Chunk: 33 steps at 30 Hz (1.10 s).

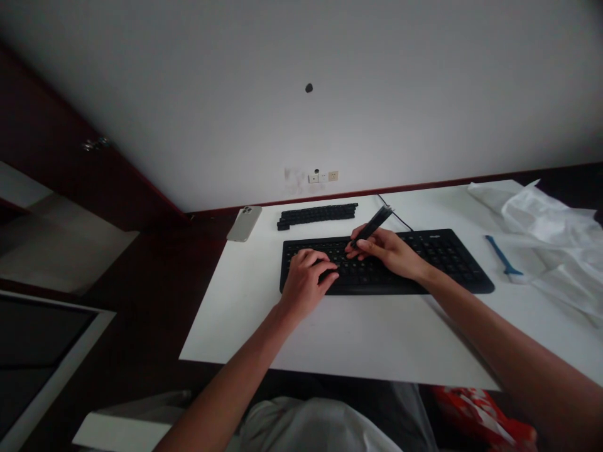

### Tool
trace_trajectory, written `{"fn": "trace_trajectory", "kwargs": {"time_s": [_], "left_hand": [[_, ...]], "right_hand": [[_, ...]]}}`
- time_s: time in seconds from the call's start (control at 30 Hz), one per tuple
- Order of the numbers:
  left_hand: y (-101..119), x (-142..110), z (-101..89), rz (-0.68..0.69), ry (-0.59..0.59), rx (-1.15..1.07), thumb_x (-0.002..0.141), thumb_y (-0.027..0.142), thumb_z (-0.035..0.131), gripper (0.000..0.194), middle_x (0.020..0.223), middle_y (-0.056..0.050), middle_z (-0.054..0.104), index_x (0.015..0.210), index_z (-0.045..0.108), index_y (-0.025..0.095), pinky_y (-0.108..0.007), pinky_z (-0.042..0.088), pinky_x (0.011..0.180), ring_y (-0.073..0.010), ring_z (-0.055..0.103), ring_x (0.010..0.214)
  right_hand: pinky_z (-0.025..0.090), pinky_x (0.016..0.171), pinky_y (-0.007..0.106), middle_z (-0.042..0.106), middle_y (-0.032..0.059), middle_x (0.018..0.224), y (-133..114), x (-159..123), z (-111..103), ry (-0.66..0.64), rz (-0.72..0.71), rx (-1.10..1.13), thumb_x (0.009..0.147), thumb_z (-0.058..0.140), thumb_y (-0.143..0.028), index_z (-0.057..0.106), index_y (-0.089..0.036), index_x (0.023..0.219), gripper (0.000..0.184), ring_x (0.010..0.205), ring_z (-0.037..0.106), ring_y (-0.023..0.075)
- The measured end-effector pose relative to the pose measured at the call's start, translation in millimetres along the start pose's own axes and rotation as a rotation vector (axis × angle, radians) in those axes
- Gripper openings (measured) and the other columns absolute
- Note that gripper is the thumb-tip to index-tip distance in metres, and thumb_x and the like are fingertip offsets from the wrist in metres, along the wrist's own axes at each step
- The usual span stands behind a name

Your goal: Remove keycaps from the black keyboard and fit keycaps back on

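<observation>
A black keyboard (452,257) lies across the white table, with keycaps off over much of its left and middle part. On its left part rests my left hand (308,276), fingers bent and thumb apart from the index finger; I make out nothing held in it. My right hand (384,248) is closed round a black brush (374,225) above the keyboard's middle. The brush is tilted, its pale bristles pointing up and away to the right. Behind the keyboard, loose black keycaps (320,214) are lined up in rows.
A phone (245,224) lies at the back left. To the right are a blue tool (503,256) and a crumpled white bag (541,220). The keyboard's cable (398,216) runs to the table's back edge by the wall. A red package (480,414) sits below the front edge.
</observation>
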<state>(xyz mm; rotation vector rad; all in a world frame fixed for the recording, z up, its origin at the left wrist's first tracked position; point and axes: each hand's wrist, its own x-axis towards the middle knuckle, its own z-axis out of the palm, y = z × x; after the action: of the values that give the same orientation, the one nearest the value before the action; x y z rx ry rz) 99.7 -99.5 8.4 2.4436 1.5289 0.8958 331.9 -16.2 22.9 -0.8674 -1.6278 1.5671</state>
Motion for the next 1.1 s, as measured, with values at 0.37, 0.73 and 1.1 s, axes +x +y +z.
{"fn": "trace_trajectory", "kwargs": {"time_s": [0.37, 0.73, 1.1], "left_hand": [[7.9, 2.5, -1.9, 0.010, -0.062, 0.007, 0.083, 0.042, 0.081, 0.033, 0.123, -0.006, 0.063, 0.112, 0.073, 0.027, -0.048, 0.043, 0.104, -0.0275, 0.053, 0.119], [4.6, 3.3, 2.0, 0.021, -0.116, -0.014, 0.088, 0.041, 0.077, 0.033, 0.115, -0.006, 0.060, 0.115, 0.069, 0.024, -0.045, 0.043, 0.102, -0.0259, 0.054, 0.115], [5.5, 2.1, 0.5, 0.032, -0.114, -0.013, 0.090, 0.040, 0.074, 0.030, 0.112, -0.006, 0.060, 0.115, 0.069, 0.023, -0.045, 0.043, 0.100, -0.0256, 0.054, 0.112]], "right_hand": [[0.059, 0.080, 0.038, 0.076, 0.0068, 0.099, -2.3, -4.2, 4.3, -0.047, 0.010, -0.059, 0.088, 0.072, -0.056, 0.061, -0.021, 0.111, 0.043, 0.088, 0.075, 0.0236], [0.060, 0.079, 0.039, 0.074, 0.0058, 0.094, -8.7, -7.7, 10.0, -0.074, 0.025, -0.131, 0.089, 0.071, -0.053, 0.062, -0.021, 0.108, 0.038, 0.090, 0.074, 0.0252], [0.061, 0.079, 0.039, 0.074, 0.0065, 0.093, -8.8, -7.7, 10.2, -0.080, 0.037, -0.137, 0.088, 0.072, -0.055, 0.062, -0.021, 0.109, 0.042, 0.087, 0.074, 0.0243]]}}
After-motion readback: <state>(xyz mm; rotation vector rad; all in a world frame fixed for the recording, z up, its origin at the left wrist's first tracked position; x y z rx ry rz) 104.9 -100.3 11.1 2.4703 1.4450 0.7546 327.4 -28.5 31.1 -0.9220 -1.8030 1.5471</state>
